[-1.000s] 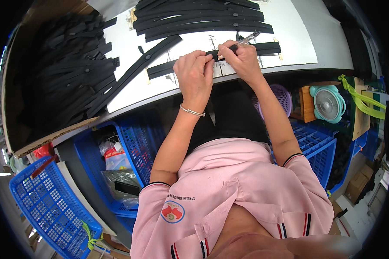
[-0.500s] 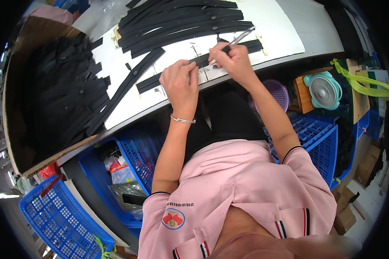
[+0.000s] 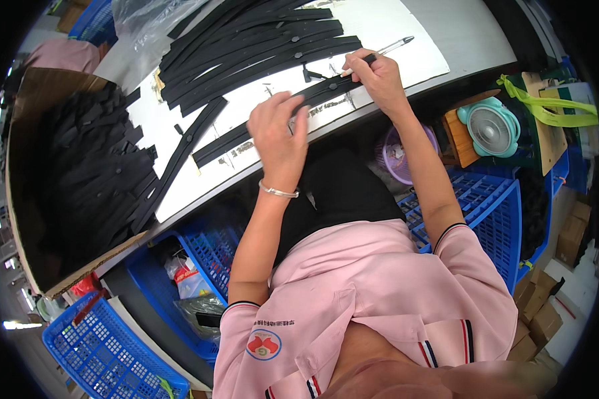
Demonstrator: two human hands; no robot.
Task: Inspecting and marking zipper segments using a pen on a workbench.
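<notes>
A long black strip lies across the white table top in front of me. My left hand rests flat on its middle, fingers spread, a thin bracelet on the wrist. At the strip's right end my right hand is closed around a slim silver pen-like tool whose tip points up and to the right. A stack of similar black strips lies just beyond both hands.
A cardboard box packed with black strips stands at the left. Blue plastic crates sit under and beside the table, a second one at lower left. A small teal fan and a purple one sit at the right.
My view has shifted, so the table sits lower and closer. My left hand has opened flat onto the strip. My right hand still grips the tool at the strip's right end.
</notes>
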